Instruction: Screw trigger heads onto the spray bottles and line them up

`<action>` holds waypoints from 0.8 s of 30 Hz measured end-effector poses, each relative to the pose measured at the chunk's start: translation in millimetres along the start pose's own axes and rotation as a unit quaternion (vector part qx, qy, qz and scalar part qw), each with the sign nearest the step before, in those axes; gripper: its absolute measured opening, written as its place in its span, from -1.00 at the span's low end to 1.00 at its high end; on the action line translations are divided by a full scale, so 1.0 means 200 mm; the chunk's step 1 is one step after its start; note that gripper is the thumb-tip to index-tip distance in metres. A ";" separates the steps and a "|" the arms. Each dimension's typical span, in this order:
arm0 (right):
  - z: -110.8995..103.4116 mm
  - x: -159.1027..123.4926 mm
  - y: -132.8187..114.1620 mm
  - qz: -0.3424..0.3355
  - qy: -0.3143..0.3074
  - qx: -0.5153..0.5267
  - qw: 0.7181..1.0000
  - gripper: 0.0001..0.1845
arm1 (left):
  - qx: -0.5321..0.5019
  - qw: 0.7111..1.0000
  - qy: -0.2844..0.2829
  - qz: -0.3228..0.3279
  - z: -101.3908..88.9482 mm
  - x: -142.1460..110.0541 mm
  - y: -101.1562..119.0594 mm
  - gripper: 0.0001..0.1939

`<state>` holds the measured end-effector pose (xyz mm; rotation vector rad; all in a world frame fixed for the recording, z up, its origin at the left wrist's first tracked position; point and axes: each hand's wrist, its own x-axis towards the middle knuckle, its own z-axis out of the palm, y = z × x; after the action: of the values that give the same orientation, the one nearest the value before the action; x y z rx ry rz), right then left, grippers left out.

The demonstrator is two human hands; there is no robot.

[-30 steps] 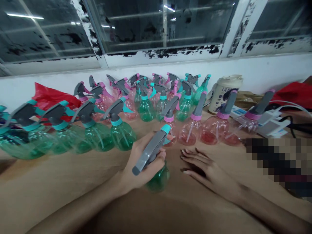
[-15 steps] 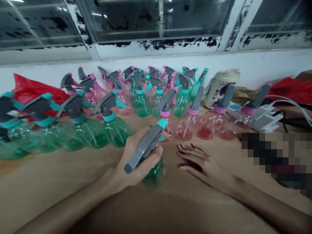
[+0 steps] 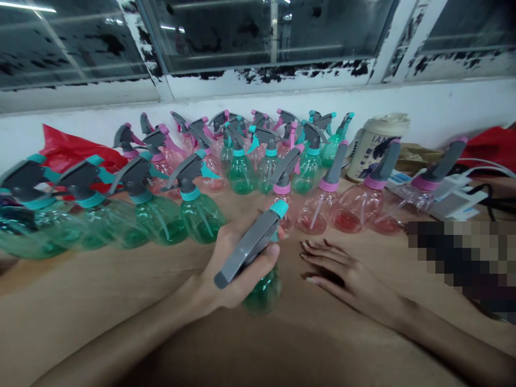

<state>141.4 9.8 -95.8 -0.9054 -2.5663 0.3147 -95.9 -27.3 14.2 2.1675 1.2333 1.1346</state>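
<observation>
My left hand (image 3: pixel 242 263) is wrapped round the neck of a green spray bottle (image 3: pixel 264 290) with a grey head and turquoise nozzle. That nozzle points away from me, and the hand hides the bottle's collar. Palm down on the table, my right hand (image 3: pixel 342 269) has its fingers stretched out and holds nothing. Just beyond it stand pink spray bottles (image 3: pixel 358 209) with grey heads and pink collars. A row of green spray bottles (image 3: pixel 201 215) with turquoise collars runs to the left of my left hand.
More pink and green bottles (image 3: pixel 242 174) crowd the back near the white wall. A printed cup (image 3: pixel 374 145) stands back right, beside white power adapters (image 3: pixel 455 196) and cables. Red plastic bags lie at the left (image 3: pixel 76 153) and right (image 3: pixel 492 153). The wooden table (image 3: pixel 121 301) spreads in front.
The whole view has shifted slightly, so everything appears a little further right. My left hand keeps its grip on the green spray bottle, and my right hand stays flat on the table.
</observation>
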 end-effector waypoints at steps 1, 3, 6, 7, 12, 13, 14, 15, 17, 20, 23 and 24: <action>0.00 0.00 0.00 0.000 -0.001 -0.001 1.000 -0.59 | 0.004 1.000 0.007 0.001 0.01 0.00 -0.01 -0.92; 0.00 0.00 0.00 -0.001 -0.004 -0.001 1.000 -0.58 | 0.007 1.000 0.017 -0.004 0.02 -0.01 -0.02 -0.86; 0.00 0.00 0.01 -0.002 -0.005 0.005 1.000 -0.60 | -0.001 1.000 0.018 -0.011 0.04 -0.02 -0.03 -0.87; 0.00 0.00 0.01 -0.002 -0.004 0.007 1.000 -0.60 | -0.004 1.000 0.019 -0.008 0.04 -0.02 -0.04 -0.89; 0.01 0.00 0.01 -0.002 0.005 0.005 1.000 -0.59 | 0.022 0.999 0.037 0.003 0.04 -0.03 -0.04 -0.87; 0.01 0.00 0.01 -0.002 0.002 0.002 1.000 -0.59 | 0.027 0.999 0.042 0.000 0.04 -0.03 -0.04 -0.88; 0.01 0.00 0.01 -0.003 0.000 -0.001 1.000 -0.59 | 0.030 0.998 0.048 0.000 0.04 -0.03 -0.04 -0.91; 0.01 0.00 0.01 -0.003 -0.001 -0.003 1.000 -0.58 | 0.030 0.998 0.052 0.002 0.04 -0.03 -0.03 -0.94; 0.01 0.00 0.01 -0.002 -0.002 -0.005 1.000 -0.58 | 0.026 0.998 0.060 0.010 0.04 -0.03 -0.03 -0.94; 0.01 0.00 0.02 0.001 0.001 0.000 1.000 -0.61 | 0.012 0.998 0.062 0.018 0.04 -0.02 -0.03 -0.87; 0.01 0.00 0.02 0.003 0.008 0.010 1.000 -0.60 | 0.001 0.998 0.047 0.028 0.04 -0.02 -0.03 -0.88; 0.01 0.00 0.01 0.004 0.010 0.014 1.000 -0.60 | -0.001 0.999 0.040 0.033 0.03 -0.02 -0.03 -0.89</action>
<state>142.4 11.6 -98.4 -0.9043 -2.5340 0.3420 -95.0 -27.8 4.7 2.1962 1.2017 1.2587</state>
